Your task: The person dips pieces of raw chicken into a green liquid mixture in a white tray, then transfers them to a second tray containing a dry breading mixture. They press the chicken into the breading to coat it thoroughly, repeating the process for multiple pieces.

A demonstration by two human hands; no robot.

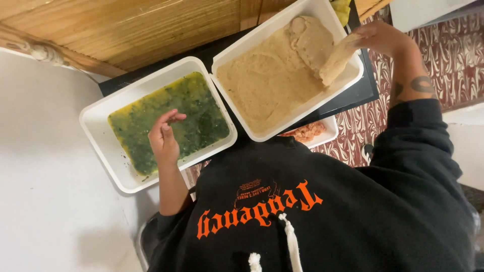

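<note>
My left hand [164,137] hovers over a white foam tray [97,132] of green leafy soup [196,108], fingertips bunched together with nothing visible between them. My right hand [381,38] is at the far right corner of a second white foam tray [223,59] filled with smooth tan mash [262,80]. It grips a flap of the tan mash [337,58], lifted off the surface. Both sleeves of my black hooded top [322,216] are pushed up the forearms.
A smaller white container of reddish chopped food [310,132] peeks out beneath the mash tray. The trays rest on a black surface [365,88]. A red-and-white patterned cloth [454,55] lies to the right, wooden boards [126,25] at the top, a white surface [45,176] on the left.
</note>
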